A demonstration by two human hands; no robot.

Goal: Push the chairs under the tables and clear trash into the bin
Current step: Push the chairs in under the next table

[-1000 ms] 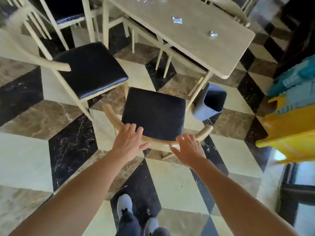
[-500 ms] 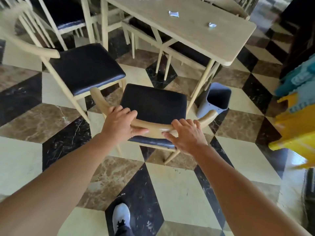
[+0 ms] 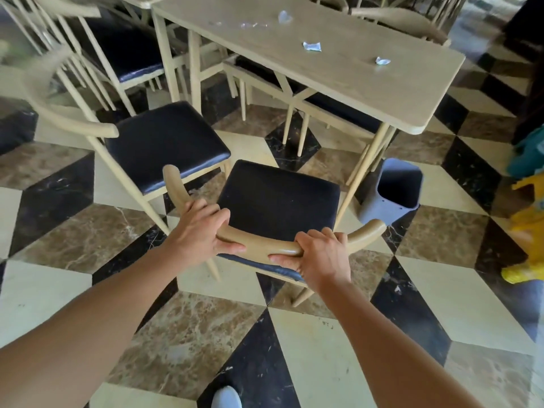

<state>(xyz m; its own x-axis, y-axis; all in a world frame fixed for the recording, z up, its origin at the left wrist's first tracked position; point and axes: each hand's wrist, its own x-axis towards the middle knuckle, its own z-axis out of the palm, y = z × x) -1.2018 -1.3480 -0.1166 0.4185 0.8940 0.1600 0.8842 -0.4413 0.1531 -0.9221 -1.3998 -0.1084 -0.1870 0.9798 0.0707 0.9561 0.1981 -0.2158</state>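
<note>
A pale wooden chair [image 3: 276, 198] with a dark padded seat stands in front of me, its seat facing the near corner of the light wooden table [image 3: 338, 75]. My left hand [image 3: 200, 228] grips the left part of its curved backrest, and my right hand [image 3: 321, 254] grips the right part. Small crumpled scraps of trash [image 3: 312, 46] lie on the tabletop, another [image 3: 382, 60] near the right edge. A grey bin [image 3: 391, 198] stands on the floor by the table's near leg, just right of the chair.
A second chair [image 3: 164, 145] stands pulled out to the left, close beside the one I hold. More chairs sit under and behind the table. Yellow and teal objects [image 3: 530, 219] stand at the right edge. The floor is checkered marble.
Both hands went from reaching toward the backrest to closing round it. The chair now stands nearer the table corner.
</note>
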